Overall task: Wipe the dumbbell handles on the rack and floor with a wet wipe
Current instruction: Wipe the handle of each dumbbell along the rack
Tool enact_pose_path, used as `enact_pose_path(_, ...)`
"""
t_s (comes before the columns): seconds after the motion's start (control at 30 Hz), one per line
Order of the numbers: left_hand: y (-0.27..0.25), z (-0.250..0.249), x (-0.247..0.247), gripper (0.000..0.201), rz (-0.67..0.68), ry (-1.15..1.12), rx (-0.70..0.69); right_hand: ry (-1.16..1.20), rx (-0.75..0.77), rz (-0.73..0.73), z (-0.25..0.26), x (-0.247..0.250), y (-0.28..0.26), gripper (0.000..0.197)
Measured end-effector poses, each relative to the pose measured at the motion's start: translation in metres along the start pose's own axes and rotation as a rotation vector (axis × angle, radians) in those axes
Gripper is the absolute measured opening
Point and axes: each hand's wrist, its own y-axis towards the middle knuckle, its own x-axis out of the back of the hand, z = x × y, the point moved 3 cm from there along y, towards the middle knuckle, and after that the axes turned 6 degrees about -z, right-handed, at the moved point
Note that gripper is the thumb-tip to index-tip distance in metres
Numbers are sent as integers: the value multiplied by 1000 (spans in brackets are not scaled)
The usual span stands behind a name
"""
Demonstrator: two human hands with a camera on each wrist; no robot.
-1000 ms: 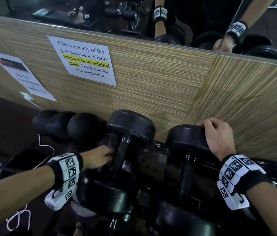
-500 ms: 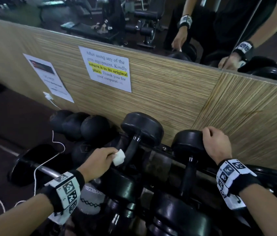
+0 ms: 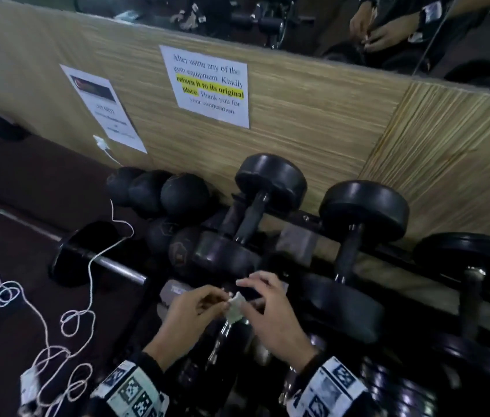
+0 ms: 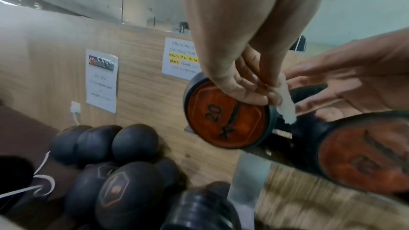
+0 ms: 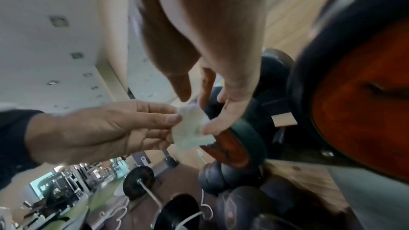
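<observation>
A small white wet wipe (image 3: 235,308) hangs in front of the rack's lower row, pinched between the thumb and fingers of my left hand (image 3: 222,299). My right hand (image 3: 246,296) meets it from the right. Its straight fingers (image 5: 212,126) touch the wipe (image 5: 191,128) at its edge, and its thumb hovers just above. Two black dumbbells lie on the rack beyond, one handle (image 3: 252,218) at the centre and another handle (image 3: 347,254) to the right. In the left wrist view the wipe (image 4: 286,104) hangs beside the orange "20" dumbbell end (image 4: 225,116).
Several round dark dumbbells (image 3: 162,194) lie piled on the floor left of the rack. A barbell (image 3: 108,263) and a loose white cable (image 3: 87,296) lie on the floor further left. A wood-pattern wall (image 3: 313,121) with paper notices stands right behind the rack.
My left hand drew back from the centre dumbbell handle with the wipe. My right hand let go of the right dumbbell's head and came across to the wipe.
</observation>
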Motion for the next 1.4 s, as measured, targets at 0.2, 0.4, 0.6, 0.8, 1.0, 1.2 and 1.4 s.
enact_pose_path(0.2,-37,78,-7,5,42,-105,128,-11,-138,62,-70,-65,-35,16)
enact_pose_path(0.4,-60,183,-9,18,106,102,202,96,-418,31,-155,-133,-67,11)
enact_pose_path(0.6,-59,278,0,15,104,508,39,-98,-570,-186,-222,-175,-72,11)
enact_pose_path(0.8,-43,326,3,53,140,925,-270,-250,-628,-179,-269,-186,-52,18)
enact_pose_path(1.0,-8,338,-15,58,69,812,-154,-274,-535,-223,-300,-200,-26,17)
enact_pose_path(1.2,0,362,-42,43,-92,591,-22,-259,-471,-168,-316,-220,5,14)
enact_pose_path(1.4,1,372,-40,35,-164,445,-57,-237,-472,6,-323,-239,27,18)
